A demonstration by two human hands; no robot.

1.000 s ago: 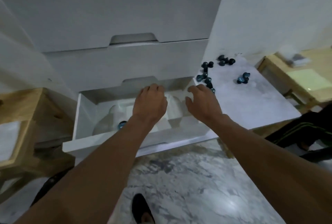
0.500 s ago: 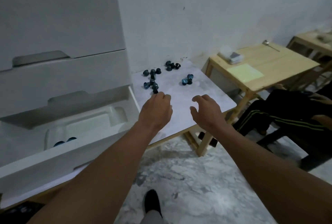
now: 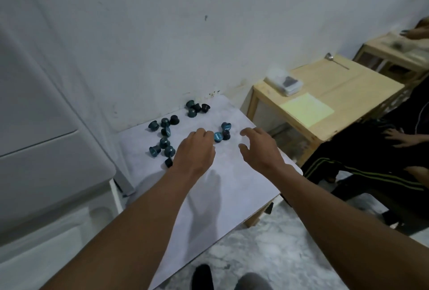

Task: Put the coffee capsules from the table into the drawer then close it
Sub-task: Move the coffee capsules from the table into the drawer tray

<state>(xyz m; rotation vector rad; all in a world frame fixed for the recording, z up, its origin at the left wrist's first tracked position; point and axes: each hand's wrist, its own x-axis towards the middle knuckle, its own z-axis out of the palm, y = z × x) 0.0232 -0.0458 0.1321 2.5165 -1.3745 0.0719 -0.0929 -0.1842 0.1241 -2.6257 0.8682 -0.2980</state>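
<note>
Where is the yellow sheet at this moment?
Head view, right side: the sheet lies flat on the wooden table, beside the wrapped pack.

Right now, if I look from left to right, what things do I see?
White drawers → left bunch of capsules → left hand → blue-topped capsule → right hand → yellow paper.

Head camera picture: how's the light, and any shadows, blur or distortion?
Head view: dim, bluish light; a soft hand-shaped shadow lies on the white table below the left hand; the right edge is blurred; the wide lens curves the drawer unit at left.
</note>
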